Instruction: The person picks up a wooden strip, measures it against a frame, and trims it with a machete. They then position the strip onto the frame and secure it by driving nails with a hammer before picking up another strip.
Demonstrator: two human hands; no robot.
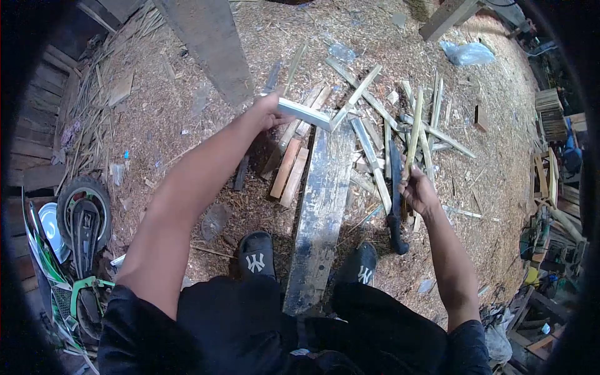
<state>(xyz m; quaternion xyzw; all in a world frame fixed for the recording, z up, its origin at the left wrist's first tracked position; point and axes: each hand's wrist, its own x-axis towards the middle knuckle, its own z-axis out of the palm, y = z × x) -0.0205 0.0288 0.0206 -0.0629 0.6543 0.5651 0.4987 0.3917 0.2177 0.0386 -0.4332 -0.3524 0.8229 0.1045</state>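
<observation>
My left hand [270, 112] is closed on one end of a pale, flat-sided piece [304, 113], which points right above the far end of a worn plank [323, 212]. On the right, my right hand [417, 189] grips the lower end of a thin wooden strip [415, 128] that points away from me. Just left of that hand lies a machete [395, 194] with a black handle. Several loose strips [373, 159] cross each other beyond and beside the plank. Two short reddish blocks [289, 172] lie left of the plank.
Sandals [256, 253] are on my feet on either side of the plank. A wide beam [209, 47] comes in from the top. A small bicycle wheel [84, 212] stands at left. Wood shavings cover the ground, with a plastic bag [467, 54] at upper right.
</observation>
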